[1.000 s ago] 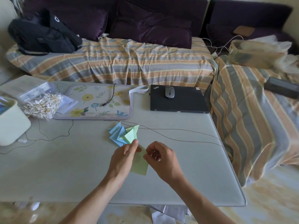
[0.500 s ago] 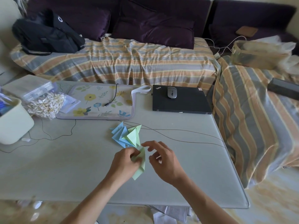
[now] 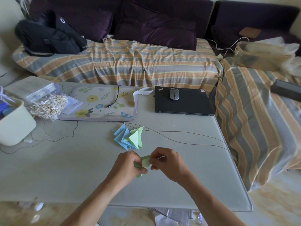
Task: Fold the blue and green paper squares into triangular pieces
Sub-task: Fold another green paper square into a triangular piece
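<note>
A green paper piece [image 3: 145, 162], partly folded, is held just above the grey table [image 3: 68, 173] between both hands. My left hand [image 3: 127, 167] grips its left side with curled fingers. My right hand [image 3: 167, 163] pinches its right edge. Most of the paper is hidden by the fingers. Just beyond the hands lies a pile of folded triangles, the blue ones [image 3: 121, 136] on the left and the green ones [image 3: 136, 138] on the right.
A thin black cable [image 3: 187, 139] runs across the table behind the pile. A closed black laptop [image 3: 184, 105] with a mouse [image 3: 174, 94] sits at the back right, a floral mat [image 3: 101, 103] at the back centre, a cream bin [image 3: 15, 126] and a bag of clips [image 3: 47, 105] at the left.
The green sheet, flat and open a second ago, is now folded smaller between both hands, which have closed in on it together.
</note>
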`<action>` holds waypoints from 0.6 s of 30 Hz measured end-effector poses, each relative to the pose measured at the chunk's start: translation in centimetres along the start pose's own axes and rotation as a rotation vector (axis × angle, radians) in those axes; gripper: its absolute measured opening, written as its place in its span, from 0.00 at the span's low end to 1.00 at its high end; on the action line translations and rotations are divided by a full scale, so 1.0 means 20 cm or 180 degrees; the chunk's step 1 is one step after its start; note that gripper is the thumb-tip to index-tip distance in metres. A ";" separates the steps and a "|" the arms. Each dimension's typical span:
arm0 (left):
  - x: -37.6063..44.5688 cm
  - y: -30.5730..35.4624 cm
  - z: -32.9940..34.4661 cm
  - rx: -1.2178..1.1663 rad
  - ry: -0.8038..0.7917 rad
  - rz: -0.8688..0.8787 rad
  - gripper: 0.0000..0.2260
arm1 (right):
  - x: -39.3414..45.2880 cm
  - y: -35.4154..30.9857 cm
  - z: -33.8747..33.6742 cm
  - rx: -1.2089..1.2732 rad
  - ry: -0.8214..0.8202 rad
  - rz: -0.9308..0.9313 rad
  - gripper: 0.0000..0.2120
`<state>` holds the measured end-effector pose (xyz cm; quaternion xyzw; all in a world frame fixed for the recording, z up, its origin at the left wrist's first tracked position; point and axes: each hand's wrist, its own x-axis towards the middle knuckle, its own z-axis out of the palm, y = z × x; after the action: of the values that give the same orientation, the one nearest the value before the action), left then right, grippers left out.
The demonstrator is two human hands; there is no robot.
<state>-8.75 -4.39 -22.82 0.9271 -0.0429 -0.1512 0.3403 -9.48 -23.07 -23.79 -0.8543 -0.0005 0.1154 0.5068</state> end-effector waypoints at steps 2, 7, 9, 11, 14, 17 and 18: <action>0.00 0.00 0.00 0.0007 -0.0062 0.0065 0.06 | 0.00 -0.01 -0.01 0.0022 -0.0076 0.0097 0.04; 0.00 -0.01 -0.01 -0.0052 0.0064 0.0135 0.07 | 0.00 -0.02 -0.05 0.0089 -0.0527 0.0211 0.01; 0.00 -0.01 -0.02 -0.0112 0.0038 0.0169 0.09 | -0.01 -0.03 -0.05 0.0058 -0.0633 0.0216 0.03; -0.01 0.00 -0.03 -0.0182 0.0000 0.0162 0.11 | -0.02 -0.04 -0.05 0.0048 -0.0676 0.0204 0.03; -0.01 0.00 -0.03 -0.0295 -0.0024 0.0083 0.11 | -0.02 -0.04 -0.05 0.0042 -0.0631 0.0213 0.04; -0.01 0.01 -0.03 -0.0507 0.0103 -0.0072 0.03 | -0.02 -0.03 -0.05 0.0059 -0.0355 0.0361 0.05; -0.01 0.00 -0.03 -0.0622 0.0166 -0.0141 0.02 | -0.01 -0.02 -0.06 0.0114 -0.0265 0.0410 0.05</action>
<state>-8.74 -4.06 -22.32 0.8939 0.0015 -0.1379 0.4266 -9.49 -23.83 -22.83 -0.8378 0.0354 0.1832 0.5131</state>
